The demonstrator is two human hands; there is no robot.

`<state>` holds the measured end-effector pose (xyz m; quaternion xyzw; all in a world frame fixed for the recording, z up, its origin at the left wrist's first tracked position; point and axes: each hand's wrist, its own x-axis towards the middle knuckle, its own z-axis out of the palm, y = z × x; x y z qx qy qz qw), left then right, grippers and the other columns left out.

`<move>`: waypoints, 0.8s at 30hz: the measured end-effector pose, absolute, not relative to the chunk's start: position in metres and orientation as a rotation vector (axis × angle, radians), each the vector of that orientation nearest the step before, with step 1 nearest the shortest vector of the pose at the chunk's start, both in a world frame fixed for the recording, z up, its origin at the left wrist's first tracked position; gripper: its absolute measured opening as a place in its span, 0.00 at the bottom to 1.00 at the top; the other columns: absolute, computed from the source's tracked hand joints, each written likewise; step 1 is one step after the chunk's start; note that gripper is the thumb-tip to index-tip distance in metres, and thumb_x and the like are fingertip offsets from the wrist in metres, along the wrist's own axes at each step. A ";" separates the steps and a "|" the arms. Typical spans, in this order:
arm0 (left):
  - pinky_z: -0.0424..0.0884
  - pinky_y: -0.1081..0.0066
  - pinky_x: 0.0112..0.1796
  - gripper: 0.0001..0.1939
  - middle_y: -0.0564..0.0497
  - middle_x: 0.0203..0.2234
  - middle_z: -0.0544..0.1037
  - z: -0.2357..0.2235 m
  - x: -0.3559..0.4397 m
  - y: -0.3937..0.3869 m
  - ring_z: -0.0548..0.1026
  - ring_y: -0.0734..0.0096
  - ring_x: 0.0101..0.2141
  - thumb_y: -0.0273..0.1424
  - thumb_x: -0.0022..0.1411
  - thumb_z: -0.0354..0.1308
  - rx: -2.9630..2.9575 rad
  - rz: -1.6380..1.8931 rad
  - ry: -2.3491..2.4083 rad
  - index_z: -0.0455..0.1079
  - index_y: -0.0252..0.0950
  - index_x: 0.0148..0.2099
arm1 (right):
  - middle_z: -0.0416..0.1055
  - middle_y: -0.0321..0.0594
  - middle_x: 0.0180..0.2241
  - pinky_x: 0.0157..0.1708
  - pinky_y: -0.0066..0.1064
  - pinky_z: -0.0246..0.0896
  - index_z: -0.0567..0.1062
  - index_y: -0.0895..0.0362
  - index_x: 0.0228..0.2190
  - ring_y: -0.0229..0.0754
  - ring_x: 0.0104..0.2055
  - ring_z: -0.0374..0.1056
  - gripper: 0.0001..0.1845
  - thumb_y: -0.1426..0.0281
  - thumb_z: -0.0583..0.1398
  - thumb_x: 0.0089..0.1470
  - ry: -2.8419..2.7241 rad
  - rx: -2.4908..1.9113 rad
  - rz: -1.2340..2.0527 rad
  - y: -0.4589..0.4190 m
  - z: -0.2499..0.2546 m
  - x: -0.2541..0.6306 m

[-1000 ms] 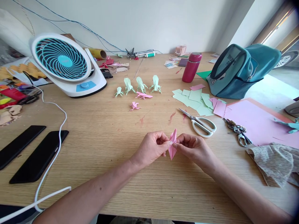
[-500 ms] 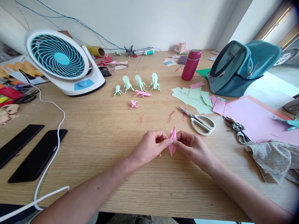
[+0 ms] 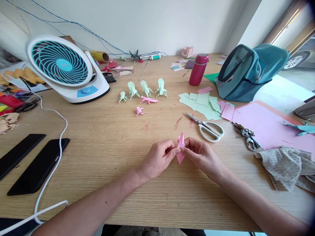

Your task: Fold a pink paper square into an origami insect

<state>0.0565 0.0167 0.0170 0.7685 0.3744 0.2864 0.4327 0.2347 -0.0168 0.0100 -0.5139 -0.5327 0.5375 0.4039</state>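
A folded piece of pink origami paper (image 3: 180,156), narrow and pointed at both ends, stands upright between my hands above the table's front half. My left hand (image 3: 161,155) pinches its left side with thumb and fingers. From the right, my right hand (image 3: 202,155) pinches it too, the two thumbs nearly meeting at its middle. My fingertips cover part of the folds. Farther back stand several pale green origami figures (image 3: 146,88), with a long pink origami figure (image 3: 149,100) in front of them and a small pink one (image 3: 139,111) nearer me.
White-handled scissors (image 3: 209,129) lie beyond my right hand, near green paper pieces (image 3: 201,101). Keys (image 3: 246,135), a pink sheet (image 3: 268,126) and a cloth (image 3: 290,167) are at right. A fan (image 3: 64,65), white cable (image 3: 64,127) and black phone-like slabs (image 3: 39,167) occupy the left.
The view has shifted slightly, so most things sit a little farther left. Both hands keep their pinch on the pink paper, whose pose is almost the same.
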 end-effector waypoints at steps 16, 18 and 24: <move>0.60 0.74 0.33 0.16 0.55 0.25 0.63 0.015 0.054 0.018 0.63 0.75 0.29 0.29 0.71 0.49 2.111 0.741 0.772 0.59 0.36 0.28 | 0.72 0.38 0.26 0.33 0.32 0.61 0.70 0.56 0.28 0.40 0.30 0.66 0.21 0.51 0.64 0.53 -1.314 -1.249 1.346 -0.018 0.015 0.233; 0.60 0.74 0.33 0.17 0.55 0.24 0.63 0.018 0.053 0.018 0.63 0.75 0.28 0.29 0.71 0.48 2.103 0.736 0.760 0.58 0.36 0.26 | 0.72 0.37 0.26 0.34 0.33 0.61 0.71 0.56 0.28 0.40 0.30 0.66 0.19 0.52 0.64 0.54 -1.325 -1.226 1.371 -0.019 0.013 0.234; 0.60 0.75 0.27 0.14 0.55 0.26 0.68 0.024 0.052 0.018 0.63 0.78 0.24 0.37 0.66 0.58 1.949 0.774 0.903 0.66 0.35 0.31 | 0.72 0.37 0.28 0.34 0.32 0.62 0.71 0.56 0.29 0.40 0.31 0.66 0.16 0.56 0.64 0.56 -1.356 -1.216 1.349 -0.021 0.010 0.235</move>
